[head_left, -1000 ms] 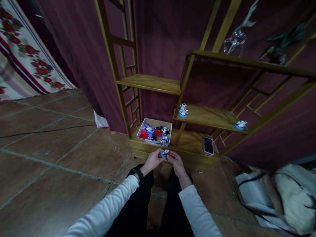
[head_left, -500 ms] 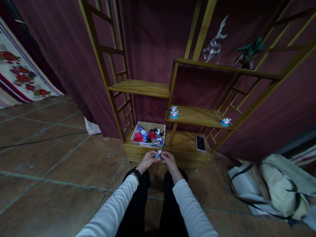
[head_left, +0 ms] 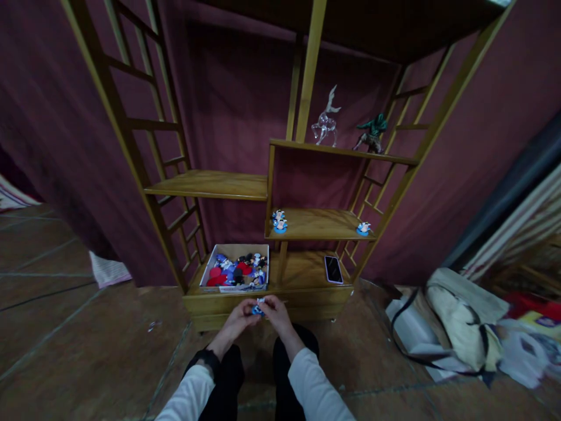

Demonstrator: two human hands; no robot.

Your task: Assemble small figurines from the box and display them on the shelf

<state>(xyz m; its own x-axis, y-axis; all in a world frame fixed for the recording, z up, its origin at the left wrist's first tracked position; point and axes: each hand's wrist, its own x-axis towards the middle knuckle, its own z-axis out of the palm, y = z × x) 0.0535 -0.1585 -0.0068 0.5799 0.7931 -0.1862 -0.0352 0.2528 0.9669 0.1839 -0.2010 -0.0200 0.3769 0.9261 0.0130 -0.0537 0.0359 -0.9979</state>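
Between my two hands is a small toy figurine (head_left: 258,308) with a blue base and a whitish top. My left hand (head_left: 239,320) grips its base side, fingers closed. My right hand (head_left: 277,314) pinches it from the other side, covering part of it. Just beyond my hands, an open cardboard box (head_left: 212,264) holds several red, blue, black and white toy pieces. Similar blue-based figurines stand on the middle shelf (head_left: 318,223): two close together at its left end, the front figurine (head_left: 280,225) overlapping the other, and one figurine (head_left: 363,228) at the right end.
A phone (head_left: 333,269) lies on the cabinet's lowest level. Higher up stand a clear glass animal figure (head_left: 325,124) and a dark green figure (head_left: 373,134). A bare wooden shelf (head_left: 210,184) is at left. Bags (head_left: 460,318) lie on the floor at right.
My view has tilted up and turned right, so the shelves sit lower and further left. The figurine stays in both hands, my right fingers now covering more of its top.
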